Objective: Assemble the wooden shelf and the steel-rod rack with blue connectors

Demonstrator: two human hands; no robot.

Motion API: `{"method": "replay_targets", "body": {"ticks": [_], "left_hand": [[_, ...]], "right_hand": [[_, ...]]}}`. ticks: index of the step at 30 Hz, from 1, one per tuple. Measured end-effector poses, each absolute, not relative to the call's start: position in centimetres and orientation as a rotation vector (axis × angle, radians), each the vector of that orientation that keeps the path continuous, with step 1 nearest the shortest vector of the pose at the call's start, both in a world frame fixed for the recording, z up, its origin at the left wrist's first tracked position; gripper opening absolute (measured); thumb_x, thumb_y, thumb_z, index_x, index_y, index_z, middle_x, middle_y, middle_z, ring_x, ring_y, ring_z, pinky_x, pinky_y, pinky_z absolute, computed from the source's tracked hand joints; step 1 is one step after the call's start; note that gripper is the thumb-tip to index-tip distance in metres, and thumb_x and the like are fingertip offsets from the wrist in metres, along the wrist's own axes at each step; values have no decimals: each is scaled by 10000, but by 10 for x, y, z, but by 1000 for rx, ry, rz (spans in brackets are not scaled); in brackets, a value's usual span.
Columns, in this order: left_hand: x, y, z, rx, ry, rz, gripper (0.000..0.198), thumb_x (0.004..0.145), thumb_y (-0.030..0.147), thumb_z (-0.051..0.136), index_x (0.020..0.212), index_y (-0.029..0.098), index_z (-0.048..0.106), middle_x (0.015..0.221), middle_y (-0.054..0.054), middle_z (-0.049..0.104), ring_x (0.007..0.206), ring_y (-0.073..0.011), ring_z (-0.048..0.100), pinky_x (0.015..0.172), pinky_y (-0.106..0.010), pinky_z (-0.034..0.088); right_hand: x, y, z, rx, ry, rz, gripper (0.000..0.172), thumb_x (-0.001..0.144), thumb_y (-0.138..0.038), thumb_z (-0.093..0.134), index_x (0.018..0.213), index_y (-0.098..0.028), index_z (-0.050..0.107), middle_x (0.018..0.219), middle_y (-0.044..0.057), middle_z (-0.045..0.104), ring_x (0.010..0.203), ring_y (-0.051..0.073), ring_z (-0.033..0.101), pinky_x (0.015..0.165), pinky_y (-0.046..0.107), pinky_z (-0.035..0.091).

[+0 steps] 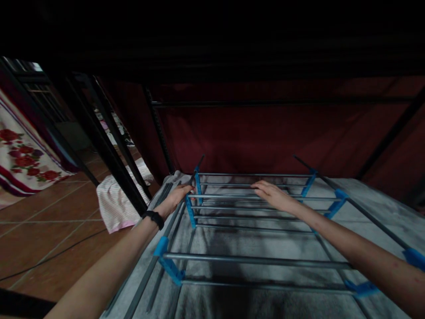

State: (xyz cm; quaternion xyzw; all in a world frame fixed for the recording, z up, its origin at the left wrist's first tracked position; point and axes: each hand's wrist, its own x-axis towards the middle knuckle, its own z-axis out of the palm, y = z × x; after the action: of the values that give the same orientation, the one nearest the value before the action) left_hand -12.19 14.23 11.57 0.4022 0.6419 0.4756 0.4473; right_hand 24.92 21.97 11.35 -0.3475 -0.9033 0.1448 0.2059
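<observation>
A rack frame of grey metal tubes (259,261) joined by blue plastic connectors (171,268) lies on a grey blanket (375,190). My left hand (177,197), with a black band on its wrist, is closed around the frame's left side, next to a blue connector near the far end. My right hand (269,194) reaches over the middle of the crossbars, palm down, with its fingers stretched out. Nothing shows in its grasp, and whether it touches a bar is unclear. Loose grey tubes (156,283) lie along the left side of the frame.
Black metal posts (106,155) stand at the left, and a dark beam crosses overhead. A dark red curtain (252,137) hangs behind. On the left are a tiled floor (66,221) with a cable, a striped cloth (116,204) and a floral blanket (26,150).
</observation>
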Motion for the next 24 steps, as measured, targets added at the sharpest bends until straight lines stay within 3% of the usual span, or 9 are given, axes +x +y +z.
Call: {"method": "replay_targets", "body": {"ticks": [6, 12, 19, 24], "left_hand": [[-127, 148, 106, 1068, 1555, 1234, 167, 730, 330, 659, 805, 189, 611, 685, -5, 624, 546, -144, 570, 503, -259, 466], [-132, 155, 102, 1065, 1663, 1187, 208, 720, 356, 638, 814, 171, 619, 653, -10, 622, 512, -141, 547, 453, -245, 407], [-132, 153, 105, 1100, 1658, 1183, 314, 676, 428, 638, 833, 156, 621, 638, 4, 600, 508, -145, 545, 467, -246, 409], [-128, 148, 114, 1154, 1624, 1193, 289, 686, 444, 644, 743, 167, 582, 635, 8, 588, 531, -134, 525, 495, -241, 407]], "right_hand": [[283, 250, 101, -1138, -2234, 760, 406, 939, -417, 413, 1139, -161, 658, 1150, 101, 690, 1073, 228, 623, 973, 362, 453], [271, 281, 95, -1132, -2406, 1070, 381, 883, -412, 483, 1062, -138, 680, 1044, 85, 715, 984, 213, 639, 900, 338, 481], [175, 313, 69, -994, -2778, 935, 383, 873, -336, 521, 1205, -183, 635, 1268, 89, 646, 1145, 252, 589, 1005, 384, 439], [104, 319, 41, -908, -2965, 740, 475, 807, -243, 592, 1269, -136, 583, 1373, 126, 569, 1244, 272, 539, 1058, 381, 415]]}}
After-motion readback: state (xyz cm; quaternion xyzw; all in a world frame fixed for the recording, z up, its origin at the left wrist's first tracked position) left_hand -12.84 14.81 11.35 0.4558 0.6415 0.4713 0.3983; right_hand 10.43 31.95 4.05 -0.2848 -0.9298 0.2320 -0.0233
